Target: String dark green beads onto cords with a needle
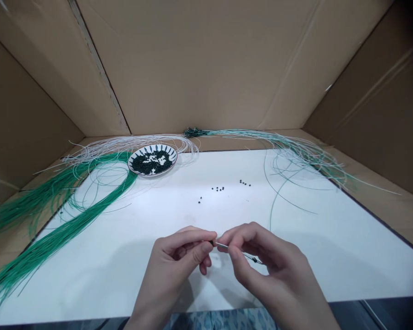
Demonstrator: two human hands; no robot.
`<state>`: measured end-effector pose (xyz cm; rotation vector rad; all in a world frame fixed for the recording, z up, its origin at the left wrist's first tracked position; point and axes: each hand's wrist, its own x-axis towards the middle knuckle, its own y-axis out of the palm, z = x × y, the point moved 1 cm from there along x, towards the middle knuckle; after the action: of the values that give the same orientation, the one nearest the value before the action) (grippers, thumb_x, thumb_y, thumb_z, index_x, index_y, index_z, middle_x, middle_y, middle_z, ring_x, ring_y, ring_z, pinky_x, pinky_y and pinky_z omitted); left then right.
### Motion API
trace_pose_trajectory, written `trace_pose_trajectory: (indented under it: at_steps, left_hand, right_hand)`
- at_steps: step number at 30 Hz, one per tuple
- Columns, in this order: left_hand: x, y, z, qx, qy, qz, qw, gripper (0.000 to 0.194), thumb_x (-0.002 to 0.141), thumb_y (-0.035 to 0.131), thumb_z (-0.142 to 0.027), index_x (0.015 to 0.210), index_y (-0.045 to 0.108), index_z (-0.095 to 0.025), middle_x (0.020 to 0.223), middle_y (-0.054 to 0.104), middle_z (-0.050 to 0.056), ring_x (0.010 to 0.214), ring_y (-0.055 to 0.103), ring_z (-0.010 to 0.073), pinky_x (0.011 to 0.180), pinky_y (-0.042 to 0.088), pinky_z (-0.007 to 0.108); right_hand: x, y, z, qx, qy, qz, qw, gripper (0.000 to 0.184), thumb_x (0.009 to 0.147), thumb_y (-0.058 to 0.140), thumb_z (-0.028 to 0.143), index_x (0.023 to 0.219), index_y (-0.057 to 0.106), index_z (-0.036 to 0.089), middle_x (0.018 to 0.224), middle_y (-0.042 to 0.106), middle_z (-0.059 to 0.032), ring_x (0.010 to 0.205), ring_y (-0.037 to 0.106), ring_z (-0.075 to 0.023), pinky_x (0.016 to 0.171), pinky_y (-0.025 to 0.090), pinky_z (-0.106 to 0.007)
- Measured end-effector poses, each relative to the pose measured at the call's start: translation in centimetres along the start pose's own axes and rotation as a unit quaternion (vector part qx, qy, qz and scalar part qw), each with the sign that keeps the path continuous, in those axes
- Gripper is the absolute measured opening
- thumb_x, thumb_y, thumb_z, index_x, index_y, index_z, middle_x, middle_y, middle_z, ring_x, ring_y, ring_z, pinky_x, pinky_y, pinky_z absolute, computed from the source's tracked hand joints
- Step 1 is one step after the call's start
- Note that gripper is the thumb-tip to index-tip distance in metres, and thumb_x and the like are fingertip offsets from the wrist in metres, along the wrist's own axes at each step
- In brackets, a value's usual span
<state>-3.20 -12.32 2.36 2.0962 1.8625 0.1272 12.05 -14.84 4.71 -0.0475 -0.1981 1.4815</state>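
- Above the middle of the white tabletop's [124, 275] front edge, a person's two bare hands meet over fine work, nearly touching at the fingertips.
- The left hand [174, 259] has thumb and forefinger clamped on a small dark bead [211, 242], apparently at the very tips so that one side stays exposed.
- The right hand [275, 266] pinches a thin pale length [222, 245] between thumb and fingers, its end close to the bead; gripping near that end likely steadies it. Whether it is a needle or a stiff strand cannot be told.
- Below the right fingers, a dark bead-like bit [254, 260] shows on a line near the palm.
- Loose beads [218, 189] lie in small groups beyond the hands, between them and the back edge, perhaps set out for easy reach.
- A patterned plate [174, 158] stands left of center near the back edge, its raised rim seemingly keeping a mass of dark beads [147, 163] from rolling.
- Green strands [72, 236] sweep across the left edge toward the front left corner, and white strands [117, 144] curl behind the plate, probably bunched by color.
- Pale green strands [248, 133] spill over the back right corner, apparently out of the hands' way.
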Motion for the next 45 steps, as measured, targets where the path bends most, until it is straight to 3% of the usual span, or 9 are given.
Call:
trace_pose_trajectory:
  at_steps: [7,14,25,32,36,45]
  left_hand:
    - [-0.4,0.5,-0.5,-0.032,-0.014,-0.034,0.999,0.011,0.065,0.088,-0.022,0.073,0.081,-0.023,0.059,0.069,-0.002,0.051,0.058,0.0102,0.048,0.048,0.02]
    - [-0.6,0.4,-0.6,0.017,-0.004,-0.017,1.0,0.005,0.073,0.08,-0.019,0.071,0.081,-0.023,0.063,0.07,-0.001,0.053,0.058,0.0108,0.05,0.048,0.02]
    - [-0.5,0.5,-0.8,0.042,0.029,0.0,0.999,0.009,0.074,0.078,-0.017,0.07,0.082,-0.024,0.071,0.07,0.001,0.053,0.054,0.0102,0.049,0.044,0.021]
    - [-0.7,0.8,-0.9,0.014,0.013,-0.028,0.999,0.011,0.069,0.08,-0.015,0.067,0.079,-0.025,0.06,0.067,-0.003,0.052,0.053,0.0089,0.05,0.043,0.018]
    - [-0.6,0.6,-1.1,0.04,0.029,-0.01,0.999,0.013,0.07,0.078,-0.014,0.065,0.079,-0.025,0.062,0.066,-0.003,0.052,0.048,0.0084,0.053,0.043,0.019]
    - [-0.6,0.3,-1.1,0.052,0.041,0.02,0.998,0.013,0.073,0.077,-0.014,0.068,0.082,-0.025,0.068,0.069,-0.001,0.052,0.048,0.0085,0.053,0.042,0.02]
  right_hand:
    - [-0.6,0.0,0.5,-0.01,-0.039,-0.012,0.999,0.012,0.081,0.063,0.017,0.071,0.062,0.023,0.079,0.076,0.0021,0.074,0.072,-0.0144,0.078,0.059,-0.022]
    - [-0.7,0.0,0.4,-0.008,-0.036,-0.02,0.999,0.012,0.08,0.064,0.016,0.071,0.063,0.024,0.079,0.075,0.0043,0.076,0.071,-0.0117,0.076,0.057,-0.017]
    - [-0.5,-0.2,0.7,-0.02,-0.041,-0.015,0.999,0.012,0.08,0.065,0.016,0.07,0.064,0.023,0.077,0.075,0.0025,0.071,0.072,-0.014,0.074,0.059,-0.02]
    - [-0.3,-0.2,0.8,-0.015,-0.02,0.016,1.0,0.012,0.078,0.062,0.016,0.069,0.059,0.023,0.077,0.075,0.0034,0.072,0.072,-0.0134,0.073,0.058,-0.019]
    - [-0.2,-0.5,0.7,-0.035,0.003,0.032,0.999,0.011,0.076,0.062,0.016,0.069,0.058,0.023,0.079,0.075,0.0059,0.073,0.07,-0.0113,0.074,0.056,-0.016]
    - [0.1,-0.8,1.1,-0.023,0.041,0.085,0.995,0.011,0.075,0.059,0.014,0.069,0.056,0.023,0.077,0.073,0.0042,0.073,0.067,-0.0131,0.069,0.053,-0.019]
